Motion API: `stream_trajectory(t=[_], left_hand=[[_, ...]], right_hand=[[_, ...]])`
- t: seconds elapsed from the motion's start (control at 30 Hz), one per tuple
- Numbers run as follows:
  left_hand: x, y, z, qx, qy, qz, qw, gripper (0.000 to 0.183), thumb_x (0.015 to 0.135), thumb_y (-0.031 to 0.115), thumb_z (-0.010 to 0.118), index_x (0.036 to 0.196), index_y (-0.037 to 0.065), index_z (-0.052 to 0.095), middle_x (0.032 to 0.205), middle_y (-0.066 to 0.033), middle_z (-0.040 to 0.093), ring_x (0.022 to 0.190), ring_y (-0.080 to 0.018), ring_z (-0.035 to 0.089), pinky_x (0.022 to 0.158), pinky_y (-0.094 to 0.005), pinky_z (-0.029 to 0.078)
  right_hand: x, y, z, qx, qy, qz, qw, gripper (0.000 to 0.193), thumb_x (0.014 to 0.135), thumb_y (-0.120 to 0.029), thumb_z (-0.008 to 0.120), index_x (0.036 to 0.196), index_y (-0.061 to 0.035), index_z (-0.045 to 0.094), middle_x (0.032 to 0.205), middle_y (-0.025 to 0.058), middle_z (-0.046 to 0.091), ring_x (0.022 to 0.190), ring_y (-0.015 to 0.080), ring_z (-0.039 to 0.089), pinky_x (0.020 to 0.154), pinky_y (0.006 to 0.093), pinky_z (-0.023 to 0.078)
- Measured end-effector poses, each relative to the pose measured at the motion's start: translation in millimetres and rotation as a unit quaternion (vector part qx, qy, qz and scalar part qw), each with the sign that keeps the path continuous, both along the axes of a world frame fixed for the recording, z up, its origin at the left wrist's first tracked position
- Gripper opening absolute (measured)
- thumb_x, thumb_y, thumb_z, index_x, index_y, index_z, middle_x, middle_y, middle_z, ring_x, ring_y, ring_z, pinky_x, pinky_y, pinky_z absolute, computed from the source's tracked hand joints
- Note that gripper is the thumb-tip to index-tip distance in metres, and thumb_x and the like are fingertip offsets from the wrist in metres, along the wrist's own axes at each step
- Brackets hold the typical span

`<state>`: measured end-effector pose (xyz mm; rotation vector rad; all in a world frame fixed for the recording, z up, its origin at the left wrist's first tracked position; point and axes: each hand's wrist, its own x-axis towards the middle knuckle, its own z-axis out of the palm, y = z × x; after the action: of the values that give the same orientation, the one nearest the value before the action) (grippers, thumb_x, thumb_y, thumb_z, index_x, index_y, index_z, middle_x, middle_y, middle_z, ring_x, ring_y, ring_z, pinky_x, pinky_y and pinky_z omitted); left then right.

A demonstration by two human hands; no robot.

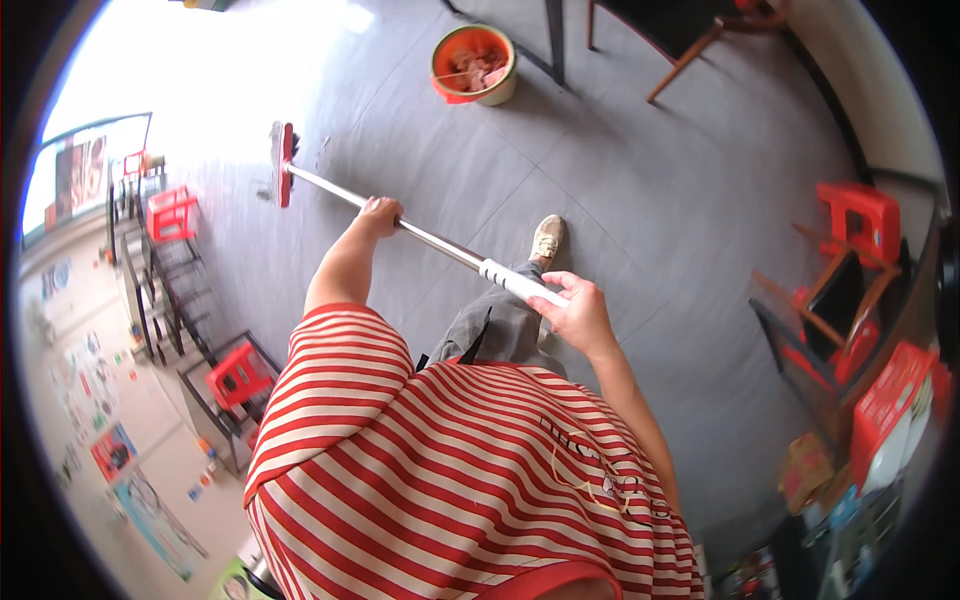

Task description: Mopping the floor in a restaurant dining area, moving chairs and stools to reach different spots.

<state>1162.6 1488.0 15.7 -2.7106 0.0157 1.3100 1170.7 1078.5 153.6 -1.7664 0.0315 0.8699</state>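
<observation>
Left hand [380,215] outstretched, grip clamped on mop handle [430,240], right hand [578,312] bent, clasping its white end

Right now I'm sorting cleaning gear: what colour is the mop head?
Red, on the mop head; head view shows it best.

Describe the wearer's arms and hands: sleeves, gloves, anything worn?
Both forearms are bare. No gloves, watch or rings are visible on the left hand or the right hand. The short sleeves belong to a red-and-white striped shirt and end above the elbows. Fingernail detail is too small to tell.
</observation>
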Motion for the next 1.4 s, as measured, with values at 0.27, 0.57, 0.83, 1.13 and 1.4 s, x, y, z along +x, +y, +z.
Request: stream_trajectory(t=[0.27,0.57,0.83,1.13,1.4], left_hand=[[-30,-154,11,-0.163,-0.027,-0.081,0.983,0.010,0.064,0.020,0.066,0.068,0.013,0.060,0.072,-0.0072,0.060,0.081,-0.0260,0.058,0.080,-0.0383,0.038],[-136,-405,48,-0.378,0.028,-0.250,0.891,0.010,0.061,0.016,0.064,0.070,0.012,0.062,0.074,-0.0083,0.060,0.083,-0.0276,0.057,0.078,-0.0389,0.041],[-264,-564,88,-0.522,0.053,-0.326,0.786,0.015,0.057,0.009,0.064,0.071,0.011,0.061,0.087,-0.0039,0.055,0.095,-0.0217,0.049,0.081,-0.0381,0.036],[-306,-544,77,-0.709,-0.050,-0.092,0.697,0.018,0.060,0.006,0.061,0.073,0.005,0.049,0.079,-0.0113,0.050,0.082,-0.0299,0.048,0.080,-0.0370,0.038],[-272,-360,95,-0.694,0.021,-0.213,0.687,0.011,0.061,0.009,0.060,0.069,0.005,0.053,0.075,-0.0094,0.056,0.083,-0.0271,0.054,0.077,-0.0377,0.040]], right_hand=[[-104,-114,86,-0.017,-0.002,-0.201,0.980,0.023,0.077,-0.012,0.063,0.094,0.0032,0.062,0.066,0.0106,0.063,0.052,0.0090,0.056,0.047,0.0241,0.044],[-329,-207,236,-0.277,-0.128,-0.419,0.855,0.015,0.077,-0.008,0.059,0.087,0.0012,0.066,0.070,0.0086,0.062,0.051,0.0107,0.054,0.042,0.0221,0.040],[-491,-187,313,-0.509,-0.031,-0.591,0.626,0.023,0.077,-0.014,0.049,0.088,-0.0004,0.064,0.085,0.0056,0.059,0.065,0.0128,0.054,0.039,0.0204,0.038],[-525,-104,302,-0.529,-0.432,-0.408,0.606,0.027,0.077,-0.018,0.056,0.090,0.0060,0.056,0.086,0.0207,0.059,0.053,0.0197,0.054,0.041,0.0228,0.042],[-474,27,311,-0.616,-0.594,-0.376,0.356,0.032,0.078,-0.021,0.054,0.072,0.0105,0.053,0.056,0.0197,0.054,0.049,0.0267,0.053,0.044,0.0336,0.043]])
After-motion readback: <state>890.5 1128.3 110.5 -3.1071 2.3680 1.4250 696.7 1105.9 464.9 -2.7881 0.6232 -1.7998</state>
